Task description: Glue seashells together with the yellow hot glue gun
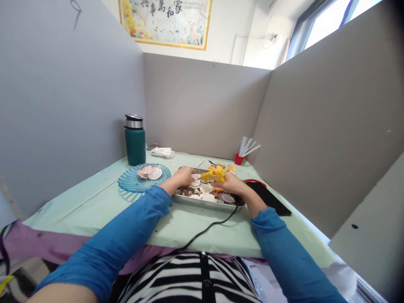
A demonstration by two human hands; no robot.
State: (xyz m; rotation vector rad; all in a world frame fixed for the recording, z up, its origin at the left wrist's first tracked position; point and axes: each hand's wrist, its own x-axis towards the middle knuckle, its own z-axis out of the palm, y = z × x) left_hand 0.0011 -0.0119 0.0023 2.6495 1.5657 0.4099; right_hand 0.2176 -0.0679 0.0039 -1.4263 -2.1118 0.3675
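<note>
A metal tray (202,203) full of seashells stands in front of me. My left hand (183,179) is over its left side, fingers bent together at a whitish shell (195,177); the fingertips are partly hidden. My right hand (232,183) is closed round a yellow hot glue gun (213,174), whose nozzle points left towards the left hand. A black cord (205,230) runs from the right hand's side across the tray edge to the table's front. Pale shells (206,196) lie in the tray below both hands.
Left of the tray, a blue glass plate (126,181) bears a few shells (154,173). Behind it stands a green bottle (135,145). A red cup (239,159) holds white glue sticks (246,146). A black board (271,198) lies at right. Grey partitions (202,101) enclose the table.
</note>
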